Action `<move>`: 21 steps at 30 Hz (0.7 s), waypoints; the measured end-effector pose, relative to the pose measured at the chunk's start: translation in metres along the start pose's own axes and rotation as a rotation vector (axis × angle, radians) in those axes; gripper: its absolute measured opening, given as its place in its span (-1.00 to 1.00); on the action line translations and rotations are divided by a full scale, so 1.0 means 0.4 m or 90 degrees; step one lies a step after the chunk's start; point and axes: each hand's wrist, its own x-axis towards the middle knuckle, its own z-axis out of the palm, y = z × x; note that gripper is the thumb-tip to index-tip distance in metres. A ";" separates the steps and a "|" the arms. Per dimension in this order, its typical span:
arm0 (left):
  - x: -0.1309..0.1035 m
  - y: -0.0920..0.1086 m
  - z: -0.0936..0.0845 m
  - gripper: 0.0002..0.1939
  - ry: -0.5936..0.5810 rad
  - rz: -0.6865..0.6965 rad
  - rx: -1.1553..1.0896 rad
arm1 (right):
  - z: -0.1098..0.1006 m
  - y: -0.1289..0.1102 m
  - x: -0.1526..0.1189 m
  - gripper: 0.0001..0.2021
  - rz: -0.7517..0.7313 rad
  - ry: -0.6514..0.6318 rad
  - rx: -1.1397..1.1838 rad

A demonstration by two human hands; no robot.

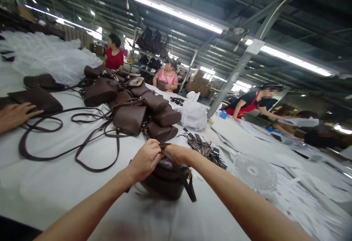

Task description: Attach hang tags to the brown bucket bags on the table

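Observation:
A dark brown handbag [166,189] is right in front of me at the table's near side, its top towards me and a strap end hanging at its right. My left hand [145,160] is closed at the bag's upper edge, fingers pinched on its handle [172,160]. My right hand [177,154] bends in from the right, closed at the same handle beside the left; its fingertips are mostly hidden. Just beyond my hands lies a heap of similar brown handbags [129,118], their long straps [96,167] looped over the white table to the left.
Another person's hand [20,114] rests on a bag at the left edge. Black hang tags [205,147], a white plastic bag [194,114] and a white round fan [255,171] lie to the right. Clear plastic wrap [49,56] is piled far left. Several people work across the table.

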 end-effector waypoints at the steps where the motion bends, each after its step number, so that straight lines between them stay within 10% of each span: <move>1: 0.001 -0.003 0.006 -0.73 0.017 -0.016 -0.007 | -0.017 0.004 -0.023 -0.82 0.009 0.022 0.005; 6: 0.003 -0.008 0.040 -0.75 0.089 -0.093 -0.028 | -0.011 0.003 -0.200 -0.71 0.132 0.143 0.158; 15: 0.003 -0.012 0.067 -0.67 0.168 -0.135 -0.043 | 0.329 -0.049 -0.238 -0.37 0.122 0.393 0.011; 18: -0.006 -0.014 0.058 -0.62 0.164 -0.127 -0.079 | 0.270 0.032 -0.276 -0.48 0.099 0.408 0.053; 21: -0.010 -0.010 0.047 -0.63 0.171 -0.142 -0.114 | 0.099 0.113 -0.323 -0.60 0.196 0.503 -0.037</move>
